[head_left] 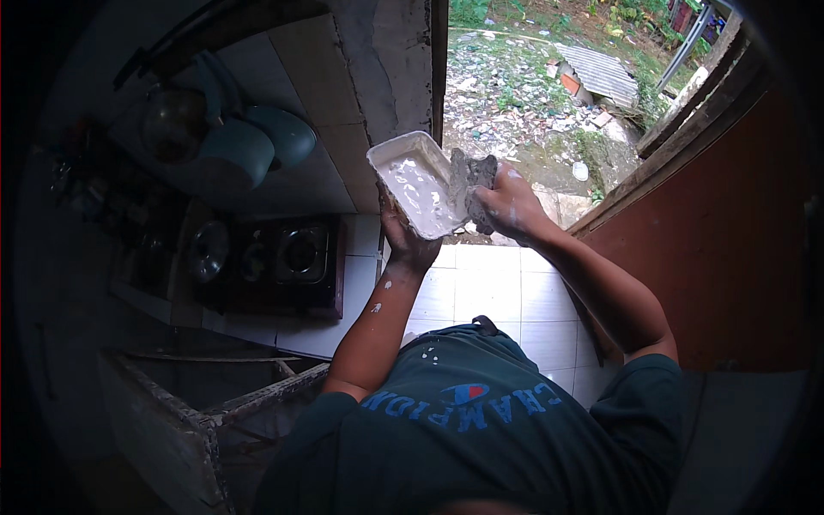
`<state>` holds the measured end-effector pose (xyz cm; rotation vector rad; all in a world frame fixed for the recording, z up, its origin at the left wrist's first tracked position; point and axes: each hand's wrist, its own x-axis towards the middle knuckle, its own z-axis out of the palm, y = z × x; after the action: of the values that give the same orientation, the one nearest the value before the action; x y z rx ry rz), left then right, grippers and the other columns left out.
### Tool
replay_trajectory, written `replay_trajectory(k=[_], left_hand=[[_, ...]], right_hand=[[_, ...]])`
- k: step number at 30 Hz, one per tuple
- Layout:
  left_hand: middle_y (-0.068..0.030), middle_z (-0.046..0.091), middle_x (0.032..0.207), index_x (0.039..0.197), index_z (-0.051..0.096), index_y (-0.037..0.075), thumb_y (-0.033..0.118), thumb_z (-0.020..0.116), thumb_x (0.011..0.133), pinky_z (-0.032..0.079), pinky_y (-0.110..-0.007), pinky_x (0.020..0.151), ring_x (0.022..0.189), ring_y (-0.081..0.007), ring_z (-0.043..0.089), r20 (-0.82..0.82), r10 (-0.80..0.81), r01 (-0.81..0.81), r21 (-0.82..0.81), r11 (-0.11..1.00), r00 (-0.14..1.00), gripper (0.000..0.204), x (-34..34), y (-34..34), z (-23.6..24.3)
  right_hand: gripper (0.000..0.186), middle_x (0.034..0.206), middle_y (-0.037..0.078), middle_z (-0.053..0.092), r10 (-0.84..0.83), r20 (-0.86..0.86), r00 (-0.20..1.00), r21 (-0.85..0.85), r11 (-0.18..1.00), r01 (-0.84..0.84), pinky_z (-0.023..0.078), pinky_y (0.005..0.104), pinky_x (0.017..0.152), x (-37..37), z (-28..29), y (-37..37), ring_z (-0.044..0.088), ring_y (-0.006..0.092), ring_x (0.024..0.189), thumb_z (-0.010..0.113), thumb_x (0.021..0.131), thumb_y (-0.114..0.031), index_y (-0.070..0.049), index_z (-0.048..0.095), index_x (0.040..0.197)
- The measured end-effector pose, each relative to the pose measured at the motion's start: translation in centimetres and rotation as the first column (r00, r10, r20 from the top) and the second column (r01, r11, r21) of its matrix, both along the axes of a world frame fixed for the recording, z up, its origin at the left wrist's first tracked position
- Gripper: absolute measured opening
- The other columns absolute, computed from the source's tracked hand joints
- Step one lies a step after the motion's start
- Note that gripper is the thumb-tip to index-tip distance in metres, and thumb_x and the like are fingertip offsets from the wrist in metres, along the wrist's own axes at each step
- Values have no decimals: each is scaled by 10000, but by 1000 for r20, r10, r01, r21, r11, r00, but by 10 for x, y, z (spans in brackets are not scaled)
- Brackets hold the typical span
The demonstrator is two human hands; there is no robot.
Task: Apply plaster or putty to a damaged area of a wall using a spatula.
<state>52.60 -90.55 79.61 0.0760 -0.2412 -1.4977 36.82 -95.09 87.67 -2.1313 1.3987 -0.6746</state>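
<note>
My left hand supports a white rectangular tub from below, its fingers wrapped round the near left side. The tub is tilted and holds wet, shiny off-white paste. My right hand is closed on a grey, rough-edged slab, caked and uneven, whose exact kind I cannot make out. The slab's left edge is against or just over the tub's right rim. White smears mark my right hand, and white spots dot my left forearm.
A gas stove stands on a white tiled counter at left. Pans hang above it. A worn frame is at lower left. Ahead, a doorway opens onto rubble-strewn ground; a red-brown door panel is at right.
</note>
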Motion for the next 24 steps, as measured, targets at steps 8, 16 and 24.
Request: replay_trajectory(k=[8,16,24], left_hand=[[-104,487,1332,1373,415,96,497,387,976,387,-480,1062,1234,-290,490,31,87,-89,49,995,996,566,-9,-10,-2],[-102,500,1285,1341,417,58,466,416,986,491,-417,968,1169,-214,535,653,539,-519,-251,817,532,541,-17,-12,4],[-98,407,1386,1446,282,113,615,299,973,370,-458,1086,1281,-276,435,340,341,-334,-80,939,876,689,-6,-15,-3]], right_hand=[[405,886,326,626,-272,259,927,319,930,183,522,453,770,12,-51,27,662,404,839,573,814,-185,159,513,1020],[170,702,131,615,-418,572,706,372,899,231,451,309,378,39,-71,42,592,179,500,551,811,-45,94,575,905],[183,816,127,656,-426,651,629,326,904,275,505,329,545,61,-54,51,639,182,662,544,819,-36,95,612,928]])
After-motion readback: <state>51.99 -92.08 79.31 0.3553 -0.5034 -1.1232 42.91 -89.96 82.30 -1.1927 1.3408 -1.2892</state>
